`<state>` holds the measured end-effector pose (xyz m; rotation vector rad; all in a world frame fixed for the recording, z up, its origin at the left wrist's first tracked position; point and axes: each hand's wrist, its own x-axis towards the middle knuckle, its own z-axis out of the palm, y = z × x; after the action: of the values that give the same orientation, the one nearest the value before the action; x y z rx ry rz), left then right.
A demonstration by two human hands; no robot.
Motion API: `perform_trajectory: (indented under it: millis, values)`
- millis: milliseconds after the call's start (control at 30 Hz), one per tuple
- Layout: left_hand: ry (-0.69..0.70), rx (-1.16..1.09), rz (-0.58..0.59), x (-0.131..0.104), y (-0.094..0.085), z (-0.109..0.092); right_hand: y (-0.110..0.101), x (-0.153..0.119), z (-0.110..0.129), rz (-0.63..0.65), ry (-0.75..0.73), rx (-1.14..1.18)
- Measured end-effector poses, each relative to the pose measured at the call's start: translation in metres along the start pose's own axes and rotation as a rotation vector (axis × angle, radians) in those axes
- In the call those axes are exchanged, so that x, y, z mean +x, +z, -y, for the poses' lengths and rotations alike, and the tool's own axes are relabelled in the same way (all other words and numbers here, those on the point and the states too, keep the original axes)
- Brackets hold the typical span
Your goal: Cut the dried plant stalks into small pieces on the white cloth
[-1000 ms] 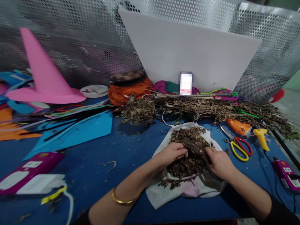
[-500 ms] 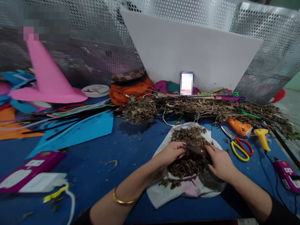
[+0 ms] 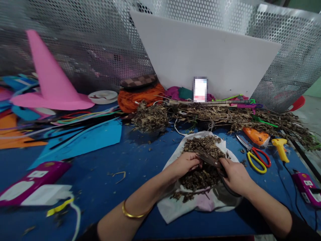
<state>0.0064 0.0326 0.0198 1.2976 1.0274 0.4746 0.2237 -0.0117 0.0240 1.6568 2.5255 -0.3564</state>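
Note:
Dark-bladed scissors (image 3: 210, 158) with black handles are in my right hand (image 3: 235, 174), its fingers wrapped around the handles. The blades point left, toward my left hand (image 3: 187, 164). That hand is closed in a pinch right by the blade tips; whatever sits between its fingers is too small and hidden to name. Both hands are over a heap of dry, crumbled brown plant bits (image 3: 199, 179). The heap lies on a white cloth (image 3: 167, 209) with a pinkish patch, and the hands and scissors cover part of it.
Red-and-yellow-handled scissors (image 3: 258, 161), an orange packet (image 3: 255, 135) and a yellow glue gun (image 3: 281, 149) lie at right. Dried stalks (image 3: 215, 113) line the back, before a lit phone (image 3: 200, 89) and a white board (image 3: 200, 50). A pink cone hat (image 3: 50, 77) stands at left.
The scissors and my right hand have shifted very slightly, with the blades still by my left fingertips. My left hand holds almost the same place, and the cloth and heap look unchanged.

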Motion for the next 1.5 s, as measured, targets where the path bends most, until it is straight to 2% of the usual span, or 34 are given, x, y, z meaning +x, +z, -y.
perform_trajectory:
  millis: [400, 633, 933, 1100, 1300, 1500]
  values:
    - [-0.024, 0.004, 0.029, 0.002, 0.000, 0.001, 0.005, 0.001, -0.001, 0.000, -0.005, -0.006]
    - [0.020, 0.031, 0.047, 0.003, -0.001, 0.004, 0.004, 0.000, 0.000, -0.049, -0.037, -0.013]
    - [-0.030, 0.037, 0.073, 0.001, -0.002, -0.001, 0.008, 0.004, -0.003, 0.010, 0.001, -0.027]
    - [-0.046, -0.018, 0.039, -0.003, -0.005, -0.006, 0.001, 0.003, -0.005, -0.061, 0.030, 0.036]
    - [-0.037, -0.136, -0.042, -0.003, -0.010, -0.004, -0.002, 0.002, -0.006, -0.116, -0.022, 0.083]
    - [-0.052, -0.047, 0.059, -0.003, -0.006, -0.001, 0.004, 0.002, -0.006, -0.102, -0.030, 0.079]
